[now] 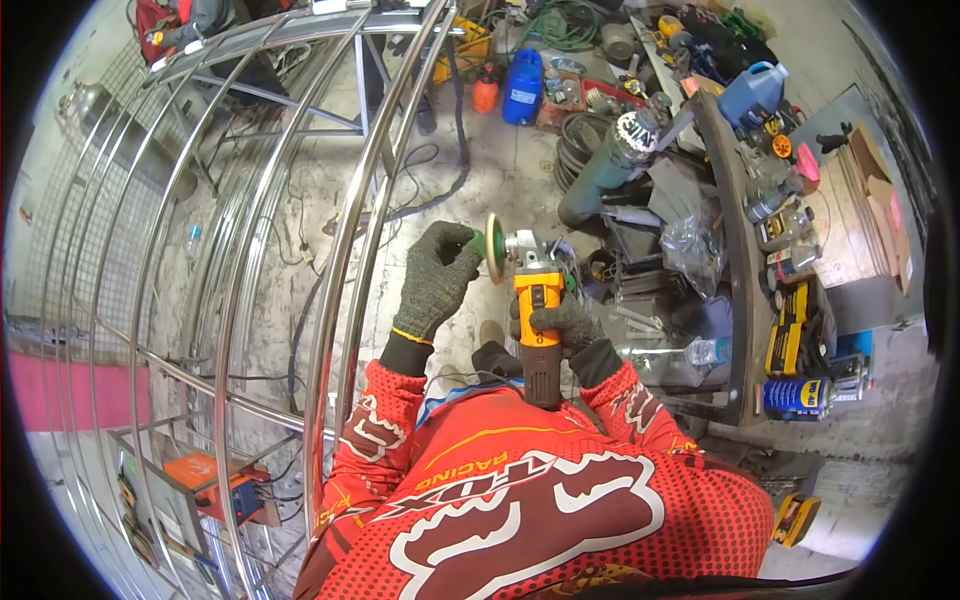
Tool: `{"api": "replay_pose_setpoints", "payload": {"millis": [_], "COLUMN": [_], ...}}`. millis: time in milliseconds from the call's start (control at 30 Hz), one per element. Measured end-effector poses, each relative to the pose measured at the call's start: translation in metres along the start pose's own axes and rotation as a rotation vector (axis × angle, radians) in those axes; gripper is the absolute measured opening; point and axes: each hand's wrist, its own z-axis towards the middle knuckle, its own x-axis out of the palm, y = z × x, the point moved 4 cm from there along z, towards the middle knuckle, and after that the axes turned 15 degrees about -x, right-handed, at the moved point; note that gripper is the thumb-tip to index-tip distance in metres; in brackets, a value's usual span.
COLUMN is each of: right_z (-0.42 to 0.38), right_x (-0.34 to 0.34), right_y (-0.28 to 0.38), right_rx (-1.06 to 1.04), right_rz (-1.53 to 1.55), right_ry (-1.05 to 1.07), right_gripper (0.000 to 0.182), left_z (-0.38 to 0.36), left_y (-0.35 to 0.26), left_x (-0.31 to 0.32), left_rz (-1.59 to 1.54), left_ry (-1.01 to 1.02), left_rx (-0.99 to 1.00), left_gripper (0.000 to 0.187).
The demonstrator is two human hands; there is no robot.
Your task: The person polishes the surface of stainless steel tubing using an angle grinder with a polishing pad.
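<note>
My right hand, in a dark grey glove, is wrapped round the yellow body of an angle grinder. The grinder stands upright in front of my red shirt, its metal head at the top and a pale round disc facing left. My left hand, also gloved, is closed, its thumb and fingers pinching a small green piece right at the face of the disc. The fingers partly hide the green piece.
Shiny metal tube framework curves along my left. On the right, a shelf holds bottles and a blue spray can. A gas cylinder leans beyond it. Ahead stand a blue jug and cables; another person is at upper left.
</note>
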Motion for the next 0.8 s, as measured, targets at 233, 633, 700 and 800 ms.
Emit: {"api": "replay_pose_setpoints", "payload": {"millis": [233,633,700,800], "right_z": [0.009,0.048,0.066,0.099], "right_x": [0.005,-0.005,0.002,0.011], "right_y": [0.001,0.034,0.046,0.071], "right_rx": [0.004,-0.140,-0.123,-0.154], "right_rz": [0.026,-0.135,-0.104,-0.067], "right_ry": [0.007,-0.036,-0.003,0.080], "right_gripper": [0.061,0.061,0.061,0.062], "left_z": [-0.007,-0.050,-0.037,-0.015], "left_y": [0.000,0.069,0.065,0.041], "left_x": [-0.009,-0.012,-0.011,-0.004], "left_rz": [0.019,-0.928,-0.920,-0.742], "left_ry": [-0.028,0.292,0.391,0.365], "left_rx": [-0.058,-0.355,-0.346,-0.352], "left_gripper": [0.028,0.039,0.038,0.032]}}
